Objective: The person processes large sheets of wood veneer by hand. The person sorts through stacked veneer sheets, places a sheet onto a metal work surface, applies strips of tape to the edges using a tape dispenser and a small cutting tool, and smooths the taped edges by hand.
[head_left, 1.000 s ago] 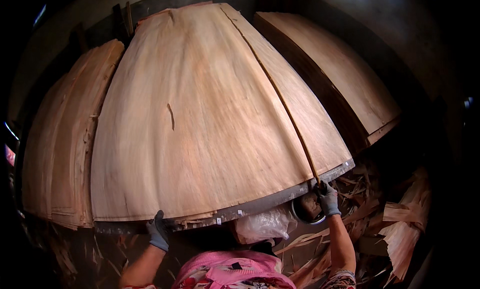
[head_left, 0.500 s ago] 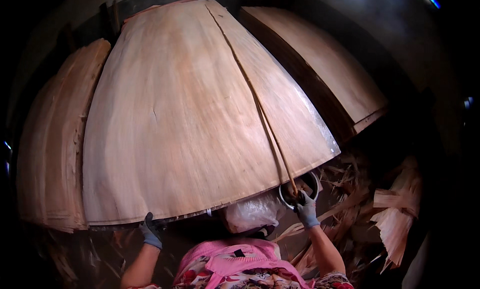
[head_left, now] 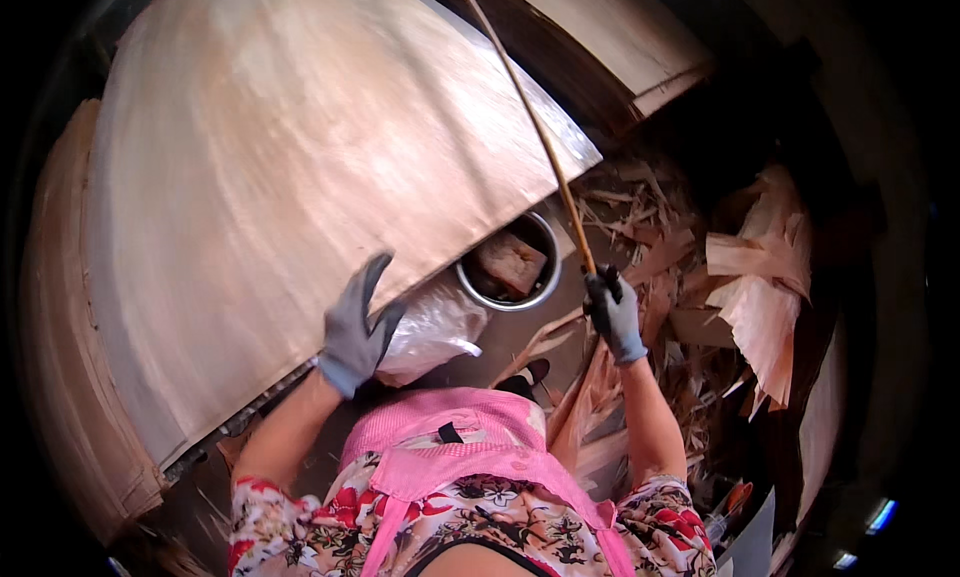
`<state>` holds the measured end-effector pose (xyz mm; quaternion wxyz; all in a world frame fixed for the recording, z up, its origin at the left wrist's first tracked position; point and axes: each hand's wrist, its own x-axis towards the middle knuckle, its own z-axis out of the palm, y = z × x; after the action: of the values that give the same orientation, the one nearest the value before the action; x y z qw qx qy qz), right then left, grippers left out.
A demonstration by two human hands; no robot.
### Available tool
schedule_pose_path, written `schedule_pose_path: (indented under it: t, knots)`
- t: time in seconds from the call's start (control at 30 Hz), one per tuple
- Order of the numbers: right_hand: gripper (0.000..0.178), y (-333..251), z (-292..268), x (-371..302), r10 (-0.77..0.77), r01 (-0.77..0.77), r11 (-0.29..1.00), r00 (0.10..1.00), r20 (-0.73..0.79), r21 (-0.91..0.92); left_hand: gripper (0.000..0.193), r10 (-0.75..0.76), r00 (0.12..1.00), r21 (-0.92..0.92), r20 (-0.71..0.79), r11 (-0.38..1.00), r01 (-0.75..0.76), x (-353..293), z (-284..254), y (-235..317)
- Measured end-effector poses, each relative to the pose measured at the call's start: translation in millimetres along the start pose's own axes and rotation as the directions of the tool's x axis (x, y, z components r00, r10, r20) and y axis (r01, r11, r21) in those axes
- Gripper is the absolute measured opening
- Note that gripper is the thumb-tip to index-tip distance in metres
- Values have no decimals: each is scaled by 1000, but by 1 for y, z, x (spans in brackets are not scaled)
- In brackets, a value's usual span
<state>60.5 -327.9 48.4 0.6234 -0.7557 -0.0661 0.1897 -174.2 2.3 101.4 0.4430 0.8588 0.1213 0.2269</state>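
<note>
The wood sheet (head_left: 260, 197) partly hides a bowl (head_left: 545, 290) holding a block (head_left: 512, 263).

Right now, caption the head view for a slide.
Gloved right hand gripping a long thin stick, gloved left hand open by the near edge of a wood veneer sheet.

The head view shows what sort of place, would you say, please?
Probably a wood-veneer workshop: a broad veneer sheet fills much of the left, more veneer sheets lie at upper right, and torn veneer strips lie scattered below.
</note>
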Motion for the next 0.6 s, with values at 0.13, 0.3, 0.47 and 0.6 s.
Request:
schedule_pose_path:
  t: [0.13,0.3,0.47,0.6]
  knots:
    - [19,-6,-60,32,-64,63,997,997,-46,-33,83,128,960,539,248,805,-247,102,106,-10]
    - [27,30,-169,61,16,-22,999,978,-208,-27,92,72,925,649,372,693,-315,172,203,-21]
    - [20,51,-253,113,46,-56,997,979,-201,-47,95,-57,915,721,399,636,-275,179,220,-19]
    - [18,91,-302,194,49,-57,997,988,-148,-52,94,-113,907,755,406,601,-263,179,218,-16]
